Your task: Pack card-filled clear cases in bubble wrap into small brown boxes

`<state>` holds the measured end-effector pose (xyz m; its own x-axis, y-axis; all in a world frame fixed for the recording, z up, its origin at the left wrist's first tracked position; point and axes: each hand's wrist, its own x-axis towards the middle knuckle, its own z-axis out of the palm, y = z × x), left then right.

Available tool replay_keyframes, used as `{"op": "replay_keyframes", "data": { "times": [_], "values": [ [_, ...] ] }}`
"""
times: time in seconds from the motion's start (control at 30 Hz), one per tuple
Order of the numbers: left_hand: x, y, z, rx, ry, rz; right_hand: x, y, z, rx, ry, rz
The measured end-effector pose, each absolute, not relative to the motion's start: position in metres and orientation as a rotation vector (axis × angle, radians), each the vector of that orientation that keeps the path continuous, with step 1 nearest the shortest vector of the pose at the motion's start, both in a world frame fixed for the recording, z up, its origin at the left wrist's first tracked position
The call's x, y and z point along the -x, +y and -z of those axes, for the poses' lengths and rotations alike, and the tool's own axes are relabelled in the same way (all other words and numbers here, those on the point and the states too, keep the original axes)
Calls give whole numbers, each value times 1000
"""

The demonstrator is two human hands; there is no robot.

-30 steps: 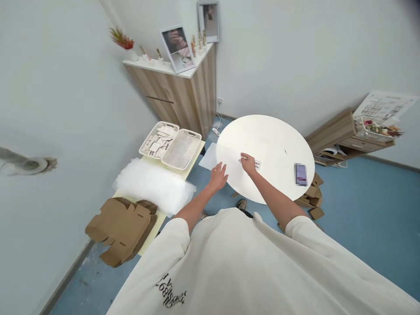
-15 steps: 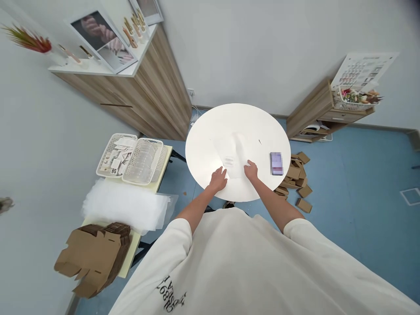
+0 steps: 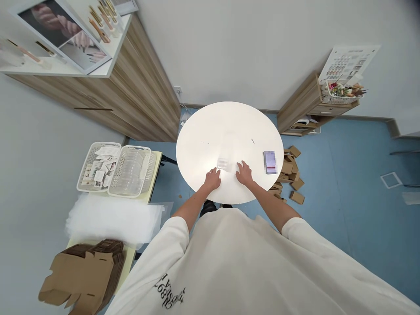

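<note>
Currently leaning over the round white table [image 3: 200, 127]. Resting left hand [image 3: 213, 179] around seven o'clock, just beside a small clear packet [image 3: 223, 164] near the table's centre, slightly toward seven. Cannot tell from the bent fingers whether pinching anything. Keeping right hand [image 3: 243, 173] at five o'clock, fingers apart, near a barely visible translucent sheet [image 3: 232, 167] around the packet. Can see a blurred purple item [image 3: 270, 162] between three and four, plus white baskets [image 3: 129, 148] beyond, toward nine.

Hands [image 3: 244, 173] over a round white table [image 3: 210, 127], flanking a small pale packet [image 3: 223, 163].
</note>
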<state>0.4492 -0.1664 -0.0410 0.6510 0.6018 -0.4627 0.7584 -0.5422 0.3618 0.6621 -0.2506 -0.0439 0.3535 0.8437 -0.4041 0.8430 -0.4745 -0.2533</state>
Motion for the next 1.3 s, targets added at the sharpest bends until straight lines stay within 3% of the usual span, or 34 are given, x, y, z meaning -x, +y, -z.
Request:
{"op": "replay_keyframes", "data": {
  "times": [0.2,0.93,1.3],
  "values": [
    [-443,-152,51,-2344,1030,395,-658,-220,60,2586,-1850,-1030],
    [-494,-101,82,-2534,848,268,-667,-255,55,2649,-1884,-990],
    [-475,-82,50,-2249,1300,122,-647,-225,52,2767,-2004,-1027]
  ]
}}
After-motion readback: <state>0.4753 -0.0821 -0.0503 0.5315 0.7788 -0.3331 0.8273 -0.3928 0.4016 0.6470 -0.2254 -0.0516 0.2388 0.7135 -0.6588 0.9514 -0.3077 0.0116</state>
